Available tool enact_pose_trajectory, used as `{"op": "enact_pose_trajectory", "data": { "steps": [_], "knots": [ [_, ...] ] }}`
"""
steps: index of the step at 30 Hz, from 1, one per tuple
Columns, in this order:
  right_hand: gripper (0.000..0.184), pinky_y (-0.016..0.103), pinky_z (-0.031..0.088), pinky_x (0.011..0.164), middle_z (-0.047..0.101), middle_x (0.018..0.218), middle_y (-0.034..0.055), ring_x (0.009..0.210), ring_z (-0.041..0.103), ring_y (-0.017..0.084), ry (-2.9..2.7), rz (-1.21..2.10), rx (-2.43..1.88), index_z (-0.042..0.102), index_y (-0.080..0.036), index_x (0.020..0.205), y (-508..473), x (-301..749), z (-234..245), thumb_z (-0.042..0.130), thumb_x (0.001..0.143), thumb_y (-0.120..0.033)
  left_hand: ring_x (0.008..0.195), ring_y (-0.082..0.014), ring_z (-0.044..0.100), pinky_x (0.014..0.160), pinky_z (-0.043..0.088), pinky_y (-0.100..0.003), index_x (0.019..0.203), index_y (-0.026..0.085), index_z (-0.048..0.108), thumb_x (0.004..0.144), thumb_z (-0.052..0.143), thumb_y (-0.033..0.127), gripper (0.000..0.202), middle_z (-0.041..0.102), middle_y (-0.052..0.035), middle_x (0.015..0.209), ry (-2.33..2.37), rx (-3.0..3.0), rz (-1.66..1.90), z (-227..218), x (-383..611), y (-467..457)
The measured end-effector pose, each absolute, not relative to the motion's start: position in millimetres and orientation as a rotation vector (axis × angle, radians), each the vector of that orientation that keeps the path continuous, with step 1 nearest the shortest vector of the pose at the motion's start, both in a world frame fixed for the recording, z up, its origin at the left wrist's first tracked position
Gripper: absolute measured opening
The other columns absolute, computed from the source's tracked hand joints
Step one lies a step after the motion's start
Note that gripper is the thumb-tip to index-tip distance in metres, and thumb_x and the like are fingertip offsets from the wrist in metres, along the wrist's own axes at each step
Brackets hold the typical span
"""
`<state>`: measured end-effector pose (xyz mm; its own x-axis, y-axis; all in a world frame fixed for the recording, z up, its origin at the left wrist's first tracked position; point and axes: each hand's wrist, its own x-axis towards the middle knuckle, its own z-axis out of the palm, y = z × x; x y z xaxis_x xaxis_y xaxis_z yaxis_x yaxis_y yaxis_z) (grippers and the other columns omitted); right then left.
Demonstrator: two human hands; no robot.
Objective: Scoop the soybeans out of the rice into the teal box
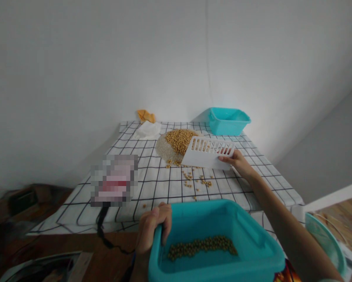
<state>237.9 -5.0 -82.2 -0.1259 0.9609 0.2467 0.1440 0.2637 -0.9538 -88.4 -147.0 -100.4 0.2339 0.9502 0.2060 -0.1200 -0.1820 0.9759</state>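
Note:
My left hand (156, 223) is closed around the left rim of a turquoise plastic basin (246, 231), held at the table's front edge. Along its bottom lies a band of round beans (202, 246). In my right hand (237, 161) is a white slotted plastic scoop (205, 157), stretched out over the table. The scoop's left end touches or overlaps a heap of tan soybeans (180, 139), and I cannot tell which. Pale small grains (163, 149) spread around the heap's left side. Several loose beans (205, 183) are scattered in front of the scoop.
A second turquoise basin (230, 121) stands at the back right of the checked tablecloth (158, 184). A white cloth or bag (148, 130) and a yellow cloth (146, 115) lie at the back left. A blurred-out object (115, 180) sits front left, and a green-rimmed tub (325, 239) is at right.

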Motion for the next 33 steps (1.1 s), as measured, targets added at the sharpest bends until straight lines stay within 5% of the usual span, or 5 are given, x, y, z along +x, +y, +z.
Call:
{"op": "enact_pose_trajectory", "data": {
  "steps": [11,20,33],
  "knots": [
    [0.033,0.042,0.058,0.090,0.081,0.108,0.0063,0.098,0.075,0.028,-1.511,1.071,-1.048,0.081,-0.024,0.098,-7.5,236.0,-80.7,0.088,0.071,-0.042,0.056,-0.0228,0.046,0.074,0.040,-0.041,0.042,0.026,0.043,0.102,0.025,0.055,0.069,0.046,-0.0032,0.047,0.909,1.379,1.168,-96.5,-88.0,-149.0],
    [0.033,0.043,0.059,0.089,0.081,0.106,0.0063,0.095,0.075,0.028,-1.492,1.049,-1.049,0.082,-0.024,0.095,-8.7,232.9,-77.6,0.088,0.070,-0.045,0.055,-0.0214,0.042,0.088,0.036,-0.041,0.043,0.025,0.041,0.106,0.024,0.044,0.068,0.043,-0.0009,0.046,0.831,1.369,1.236,-101.6,-86.1,-148.6],
    [0.032,0.043,0.058,0.092,0.081,0.107,0.0066,0.100,0.074,0.028,-1.566,1.069,-1.047,0.080,-0.024,0.098,-4.6,235.6,-82.2,0.086,0.073,-0.043,0.059,-0.0230,0.046,0.077,0.036,-0.041,0.045,0.025,0.046,0.105,0.027,0.051,0.068,0.046,-0.0022,0.050,0.775,1.362,1.173,-100.1,-91.5,-147.0]
  ]
}}
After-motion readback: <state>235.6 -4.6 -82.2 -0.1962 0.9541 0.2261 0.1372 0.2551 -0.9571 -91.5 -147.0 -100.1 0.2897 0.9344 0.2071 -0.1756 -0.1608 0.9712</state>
